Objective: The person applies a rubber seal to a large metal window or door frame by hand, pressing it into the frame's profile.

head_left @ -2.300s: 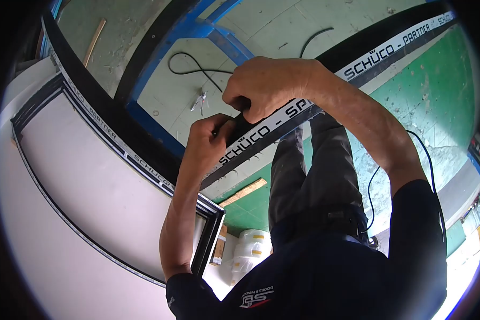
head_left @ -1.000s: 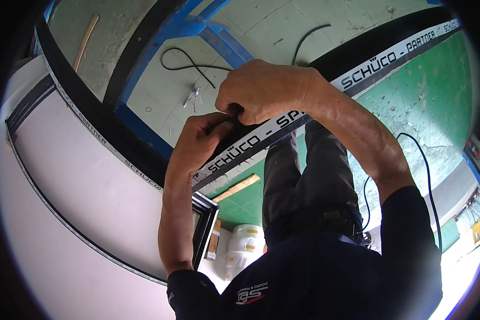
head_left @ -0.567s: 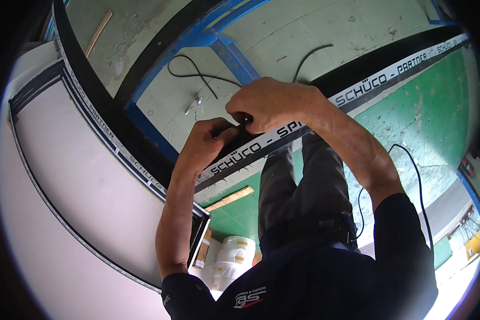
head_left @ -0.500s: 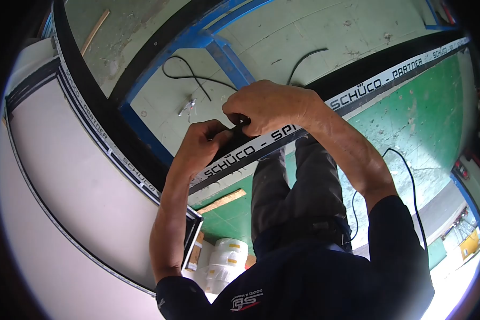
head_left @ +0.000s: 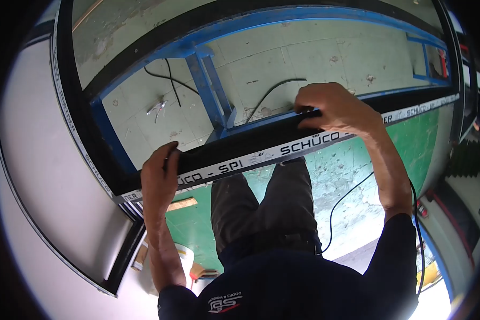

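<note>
A black frame profile (head_left: pixel 250 140) with a white printed "SCHÜCO - SPI" strip (head_left: pixel 304 144) along its near side crosses in front of the body. Near its left corner, my left hand (head_left: pixel 159 173) is wrapped over the profile, thumb and fingers curled on it. Farther right, my right hand (head_left: pixel 338 109) grips the same profile, fingers bent over its far side and thumb on the near side. Dark material shows between the right thumb and fingers; whether it is a separate piece I cannot tell.
A blue metal stand (head_left: pixel 205 88) supports the frame. Black cords (head_left: pixel 274 90) and a small metallic item (head_left: pixel 157 108) lie on the floor beyond. To the left stands a large pale panel (head_left: pixel 64 176) with dark edging. A black cable (head_left: pixel 338 200) hangs beside the right leg.
My hands, close together before, are now far apart along the profile, the left near the corner and the right farther right. The view has shifted, showing more of the frame.
</note>
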`<state>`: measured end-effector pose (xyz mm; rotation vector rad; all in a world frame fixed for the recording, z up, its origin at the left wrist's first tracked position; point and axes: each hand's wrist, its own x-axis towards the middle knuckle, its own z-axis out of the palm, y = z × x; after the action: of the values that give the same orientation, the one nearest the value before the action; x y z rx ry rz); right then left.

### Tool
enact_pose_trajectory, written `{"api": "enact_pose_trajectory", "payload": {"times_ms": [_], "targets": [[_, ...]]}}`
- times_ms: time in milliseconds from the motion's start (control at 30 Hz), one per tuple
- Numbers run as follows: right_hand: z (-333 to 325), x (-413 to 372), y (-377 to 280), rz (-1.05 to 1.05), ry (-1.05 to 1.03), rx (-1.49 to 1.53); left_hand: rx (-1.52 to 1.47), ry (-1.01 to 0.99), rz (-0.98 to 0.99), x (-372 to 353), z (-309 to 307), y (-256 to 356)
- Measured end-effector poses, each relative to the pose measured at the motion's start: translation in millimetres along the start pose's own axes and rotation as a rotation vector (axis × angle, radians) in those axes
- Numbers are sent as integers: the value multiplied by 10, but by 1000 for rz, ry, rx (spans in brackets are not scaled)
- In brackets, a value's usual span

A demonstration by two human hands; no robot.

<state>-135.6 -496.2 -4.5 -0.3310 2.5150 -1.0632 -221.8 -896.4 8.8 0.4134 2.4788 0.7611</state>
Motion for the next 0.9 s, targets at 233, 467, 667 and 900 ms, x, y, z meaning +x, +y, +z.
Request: {"api": "enact_pose_trajectory", "payload": {"times_ms": [233, 467, 667, 900], "targets": [[-80, 217, 78, -304, -206, -241, 56, 391, -140, -12, 222, 215], [-548, -275, 448, -277, -251, -377, 72, 431, -173, -38, 273, 158], [-222, 265, 139, -505, -259, -417, 212, 794, -58, -36, 387, 89], [466, 1204, -269, -852, -281, -436, 218, 1096, -713, 39, 722, 76]]}}
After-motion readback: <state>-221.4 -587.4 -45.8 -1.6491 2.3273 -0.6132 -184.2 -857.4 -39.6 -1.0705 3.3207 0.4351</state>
